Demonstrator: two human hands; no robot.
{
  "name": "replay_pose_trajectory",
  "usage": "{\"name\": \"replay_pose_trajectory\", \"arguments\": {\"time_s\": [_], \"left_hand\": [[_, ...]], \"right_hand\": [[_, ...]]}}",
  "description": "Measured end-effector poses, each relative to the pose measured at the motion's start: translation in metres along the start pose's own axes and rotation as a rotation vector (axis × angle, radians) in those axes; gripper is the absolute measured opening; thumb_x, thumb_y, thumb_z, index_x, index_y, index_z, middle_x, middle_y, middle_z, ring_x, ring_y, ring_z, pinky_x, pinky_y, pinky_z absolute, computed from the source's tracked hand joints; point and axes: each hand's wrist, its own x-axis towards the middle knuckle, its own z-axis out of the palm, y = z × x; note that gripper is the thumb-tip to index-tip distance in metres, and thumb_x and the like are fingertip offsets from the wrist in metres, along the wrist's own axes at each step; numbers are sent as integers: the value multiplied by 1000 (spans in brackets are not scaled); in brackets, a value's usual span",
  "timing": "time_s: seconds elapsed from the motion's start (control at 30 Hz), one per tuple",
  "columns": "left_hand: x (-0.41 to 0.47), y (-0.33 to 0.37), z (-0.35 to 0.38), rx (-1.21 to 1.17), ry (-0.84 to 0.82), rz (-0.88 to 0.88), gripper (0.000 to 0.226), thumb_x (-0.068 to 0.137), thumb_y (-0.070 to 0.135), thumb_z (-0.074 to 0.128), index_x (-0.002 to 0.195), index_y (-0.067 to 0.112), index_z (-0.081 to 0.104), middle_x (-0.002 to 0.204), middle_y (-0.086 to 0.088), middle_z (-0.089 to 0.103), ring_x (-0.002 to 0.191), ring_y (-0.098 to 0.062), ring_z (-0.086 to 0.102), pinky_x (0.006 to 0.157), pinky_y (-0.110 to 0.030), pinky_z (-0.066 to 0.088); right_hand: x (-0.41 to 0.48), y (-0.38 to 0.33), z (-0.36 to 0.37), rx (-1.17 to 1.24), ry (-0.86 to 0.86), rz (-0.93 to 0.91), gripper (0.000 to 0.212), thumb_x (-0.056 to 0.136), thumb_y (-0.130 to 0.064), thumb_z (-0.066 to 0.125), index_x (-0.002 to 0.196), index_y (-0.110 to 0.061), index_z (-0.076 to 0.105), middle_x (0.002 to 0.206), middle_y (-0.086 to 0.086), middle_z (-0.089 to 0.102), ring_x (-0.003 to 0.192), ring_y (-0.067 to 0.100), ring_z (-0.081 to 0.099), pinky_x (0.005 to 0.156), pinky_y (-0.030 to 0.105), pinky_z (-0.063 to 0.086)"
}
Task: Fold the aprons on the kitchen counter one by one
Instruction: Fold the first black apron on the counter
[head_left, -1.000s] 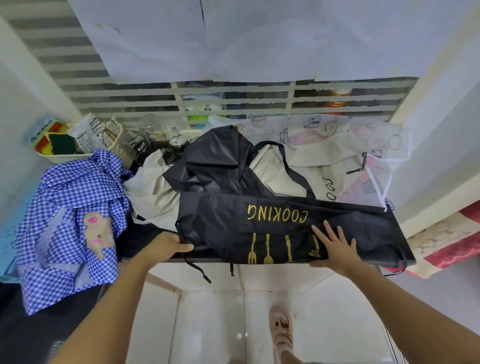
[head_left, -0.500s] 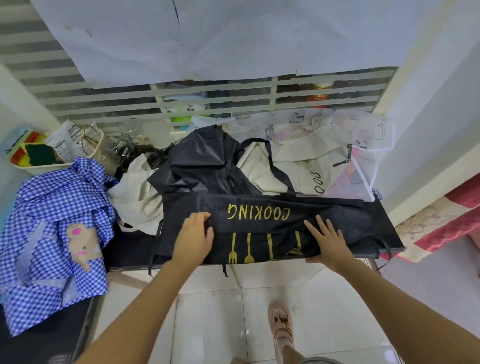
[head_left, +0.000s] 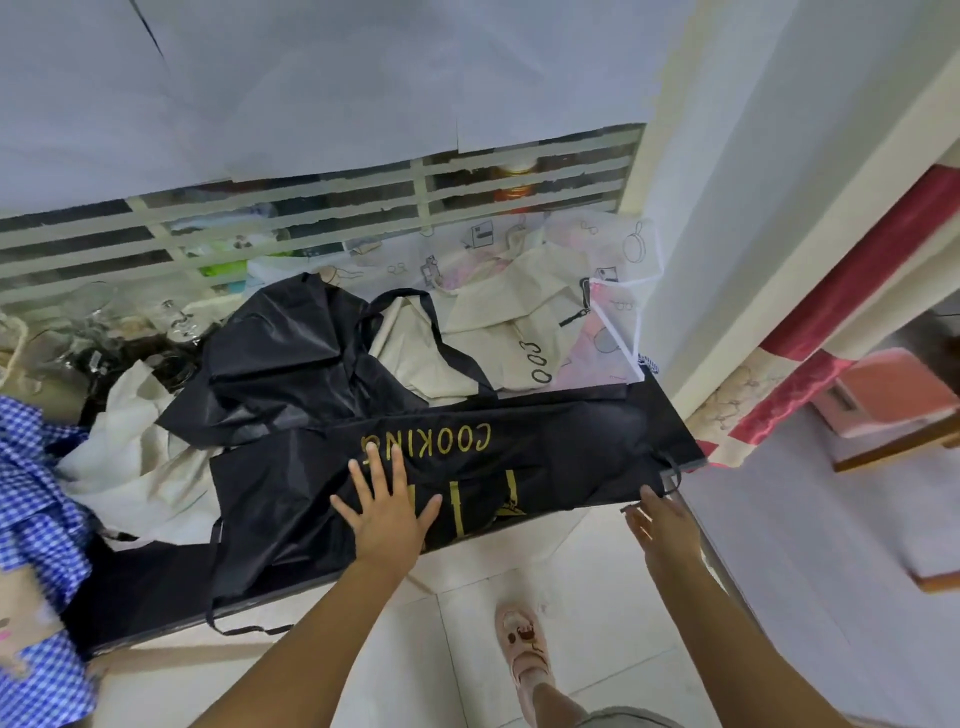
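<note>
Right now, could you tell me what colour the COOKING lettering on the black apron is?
Gold-yellow COOKING lettering on the black apron, head view.

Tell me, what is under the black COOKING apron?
The dark counter shows at its near edge, and cream cloth pokes out at left. Everything else beneath is covered.

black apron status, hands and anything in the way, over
Left hand flat on the black apron, fingers spread. Right hand open at its right end. Apron in a long strip along the counter front. Cream apron heaped behind.
</note>
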Motion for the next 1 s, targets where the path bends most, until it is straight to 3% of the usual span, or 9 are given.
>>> {"name": "replay_pose_trajectory", "arguments": {"time_s": [0.13,0.23,0.33,0.5,0.63,0.73,0.83,0.93,1.0], "left_hand": [[3,2,0,13,-29,-9,85,93,66,22,137,18,-32,157,-11,-24,145,-37,-17,111,-65,5],[5,4,0,16,-61,-13,86,92,66,23,137,18,-33,157,-11,-25,144,-37,-17,111,-65,5],[5,3,-1,18,-75,-12,87,93,66,24,138,17,-32,157,-11,-25,144,-37,-18,111,-65,5],[6,6,-6,-12,-68,-1,88,92,66,25,145,17,-26,156,-11,-27,144,-38,-18,110,-66,4],[7,3,-7,-13,-62,2,91,87,71,21,142,19,-31,155,-9,-29,144,-36,-19,110,-67,4],[5,-8,1,2,-50,28,97,67,84,-11,141,24,-30,151,-1,-34,145,-31,-20,109,-68,-1],[2,-15,13,31,-63,27,117,44,85,-38,144,25,-24,147,0,-35,145,-29,-20,107,-69,-4],[5,-19,14,27,-89,18,119,45,89,-31,144,23,-24,149,-4,-34,144,-33,-20,105,-72,-3],[6,-15,10,60,-95,47,116,62,92,-1,152,18,-10,157,-14,-16,145,-41,-5,100,-77,7]], "right_hand": [[-2,-21,-1,-109,29,-168,37,87,-8,67,121,-1,53,100,15,62,87,26,63,87,37,53],[-6,-30,-1,-412,8,-292,31,87,-18,69,114,-5,61,94,9,64,85,24,60,81,35,50],[-8,-39,0,-625,47,-427,30,86,-24,70,106,-3,67,98,3,64,87,20,57,83,35,48],[-18,-50,5,-693,73,-637,17,83,-22,73,81,-6,67,79,-2,58,64,8,50,59,22,38],[-5,-76,-5,-498,-180,-532,17,90,-14,63,84,1,58,54,-3,48,44,4,40,45,13,34],[16,-101,-19,-529,-170,-522,15,92,-6,59,82,1,50,49,5,46,35,6,39,38,14,33],[34,-113,-33,-633,-203,-452,12,91,-5,62,84,-2,52,63,12,48,44,13,44,41,15,38],[48,-114,-39,-856,-264,-343,27,87,-22,69,76,-3,53,72,11,47,58,17,44,56,24,36],[50,-116,-33,-980,-260,-374,42,79,-34,76,66,-4,50,67,8,46,62,18,43,62,29,31]]}}
